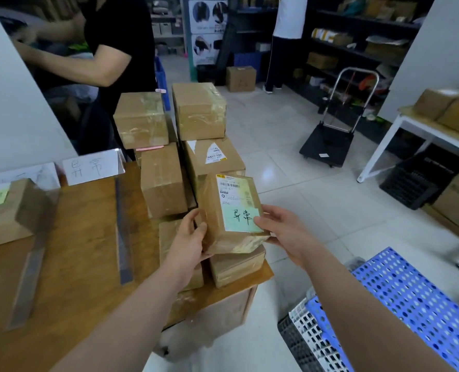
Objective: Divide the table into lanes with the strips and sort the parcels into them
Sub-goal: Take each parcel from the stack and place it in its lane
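Observation:
A taped brown parcel with a shipping label and a green handwritten note is held up over the table's right end. My left hand grips its left side and my right hand its right lower corner. Behind and under it stands a stack of several brown parcels. Two grey strips lie lengthwise on the wooden table: one in the middle, another further left. A parcel with a green note rests in the left lane. Handwritten lane signs stand at the table's far edge.
A person in a black shirt stands behind the table, and another in white by dark shelves. Stacked perforated crates sit at my lower right. A folding trolley stands on the tiled floor. A white table with boxes is at right.

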